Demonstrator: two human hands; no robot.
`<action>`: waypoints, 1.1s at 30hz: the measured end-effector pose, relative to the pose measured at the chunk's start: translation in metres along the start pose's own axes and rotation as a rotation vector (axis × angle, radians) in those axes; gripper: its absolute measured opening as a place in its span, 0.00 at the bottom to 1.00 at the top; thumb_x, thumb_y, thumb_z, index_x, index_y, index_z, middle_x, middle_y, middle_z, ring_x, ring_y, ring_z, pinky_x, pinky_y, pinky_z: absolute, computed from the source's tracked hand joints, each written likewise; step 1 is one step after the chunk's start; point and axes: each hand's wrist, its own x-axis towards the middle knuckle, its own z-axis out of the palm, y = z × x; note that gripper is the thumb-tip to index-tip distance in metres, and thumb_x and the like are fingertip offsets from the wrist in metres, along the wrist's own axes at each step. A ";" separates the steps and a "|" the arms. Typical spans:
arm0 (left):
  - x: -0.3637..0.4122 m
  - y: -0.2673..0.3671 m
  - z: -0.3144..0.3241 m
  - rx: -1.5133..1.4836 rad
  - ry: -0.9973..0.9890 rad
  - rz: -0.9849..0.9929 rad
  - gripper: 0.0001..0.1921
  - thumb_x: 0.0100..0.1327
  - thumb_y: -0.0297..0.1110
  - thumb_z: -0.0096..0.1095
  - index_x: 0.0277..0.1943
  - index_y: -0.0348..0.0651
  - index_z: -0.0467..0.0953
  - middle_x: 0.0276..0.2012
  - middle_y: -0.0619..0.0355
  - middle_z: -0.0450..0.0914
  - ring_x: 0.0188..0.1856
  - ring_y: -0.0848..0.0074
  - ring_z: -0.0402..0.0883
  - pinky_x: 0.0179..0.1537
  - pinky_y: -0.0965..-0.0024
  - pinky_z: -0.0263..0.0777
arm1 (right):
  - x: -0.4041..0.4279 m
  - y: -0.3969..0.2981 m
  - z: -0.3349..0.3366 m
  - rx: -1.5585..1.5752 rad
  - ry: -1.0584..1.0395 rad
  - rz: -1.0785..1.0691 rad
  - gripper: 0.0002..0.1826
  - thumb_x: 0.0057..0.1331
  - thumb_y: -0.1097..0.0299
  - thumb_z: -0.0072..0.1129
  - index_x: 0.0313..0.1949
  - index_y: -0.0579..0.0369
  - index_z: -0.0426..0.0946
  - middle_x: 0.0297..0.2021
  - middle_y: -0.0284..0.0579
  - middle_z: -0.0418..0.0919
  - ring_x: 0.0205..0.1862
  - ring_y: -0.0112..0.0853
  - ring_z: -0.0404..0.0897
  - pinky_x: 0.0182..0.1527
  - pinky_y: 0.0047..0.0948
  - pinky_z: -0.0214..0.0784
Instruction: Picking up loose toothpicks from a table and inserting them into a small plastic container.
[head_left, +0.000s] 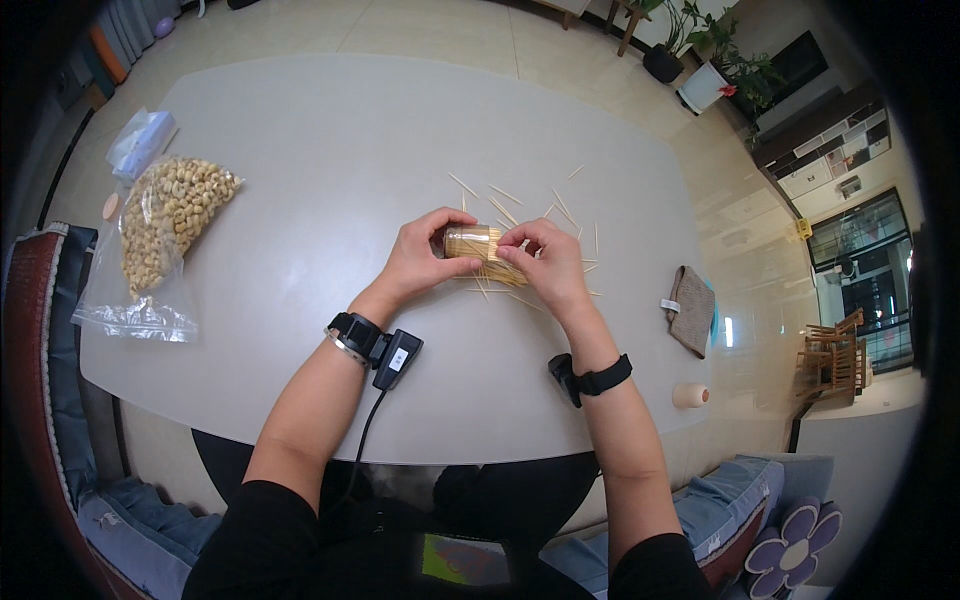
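My left hand (421, 251) holds a clear cylindrical container (466, 241) lying on its side, its mouth facing right. Many wooden toothpicks fill it, their ends showing at the mouth. The fingertips of my right hand (541, 259) are pinched together at that mouth, against the toothpick ends; whether a single toothpick is between them is hard to tell. Beneath and between my hands lies a small heap of toothpicks (508, 276). More loose toothpicks (564, 206) are scattered behind and to the right of my hands on the pale table (315, 165).
At the left lie a plastic bag of pale dried pieces (169, 217), a tissue pack (142, 141) and a round pinkish item (112, 206). A folded brown cloth (690, 311) and a small pale cup-like object (690, 395) are near the right edge. A black cable hangs from my left wrist.
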 end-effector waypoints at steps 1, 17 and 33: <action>0.000 0.000 0.000 0.000 0.001 -0.004 0.26 0.49 0.33 0.82 0.51 0.38 0.79 0.41 0.61 0.83 0.39 0.82 0.79 0.40 0.77 0.74 | 0.000 0.002 0.002 -0.003 -0.003 -0.024 0.05 0.60 0.71 0.69 0.35 0.55 0.84 0.32 0.40 0.81 0.28 0.28 0.76 0.34 0.28 0.71; 0.000 0.004 0.001 0.023 0.002 0.019 0.26 0.49 0.32 0.82 0.51 0.39 0.79 0.42 0.60 0.83 0.39 0.81 0.79 0.41 0.76 0.75 | 0.007 -0.007 -0.003 -0.123 0.090 -0.064 0.06 0.60 0.70 0.68 0.37 0.52 0.85 0.34 0.44 0.81 0.30 0.37 0.80 0.36 0.34 0.73; 0.000 0.013 -0.002 0.015 -0.060 -0.088 0.26 0.52 0.30 0.80 0.54 0.38 0.77 0.48 0.59 0.82 0.50 0.77 0.79 0.54 0.72 0.74 | -0.007 -0.001 -0.036 -0.271 -0.061 0.047 0.07 0.56 0.71 0.70 0.36 0.53 0.84 0.32 0.43 0.82 0.30 0.33 0.79 0.35 0.33 0.72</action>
